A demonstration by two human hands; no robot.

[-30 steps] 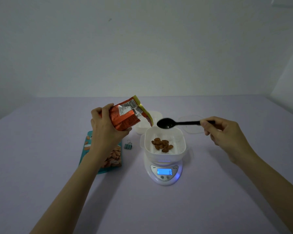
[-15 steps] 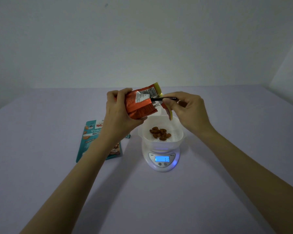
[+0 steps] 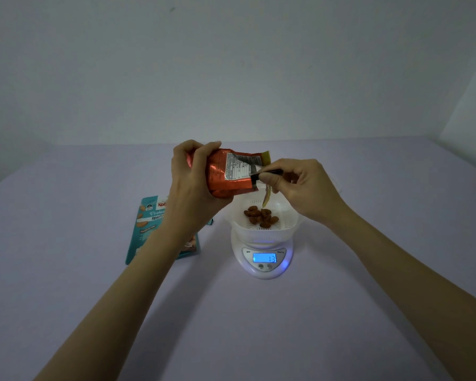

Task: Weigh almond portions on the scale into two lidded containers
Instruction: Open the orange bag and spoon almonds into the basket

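My left hand (image 3: pixel 188 185) grips an orange foil almond bag (image 3: pixel 228 176), tipped on its side with its mouth to the right, above the scale. My right hand (image 3: pixel 304 185) pinches the handle of a black spoon (image 3: pixel 265 174) whose bowl is hidden inside the bag's mouth. Below them a white slotted container (image 3: pixel 282 215) sits on a white digital scale (image 3: pixel 265 257) and holds several almonds (image 3: pixel 261 215). The scale's blue display is lit.
A teal almond pouch (image 3: pixel 149 226) lies flat on the lilac table (image 3: pixel 231 325), left of the scale and partly under my left forearm. A small blue clip (image 3: pixel 210 221) peeks out beside my left wrist. A plain wall stands behind the table.
My right hand brought the spoon from above the container to the bag's mouth and pushed its bowl inside. My left hand lifted the bag and tipped it more level.
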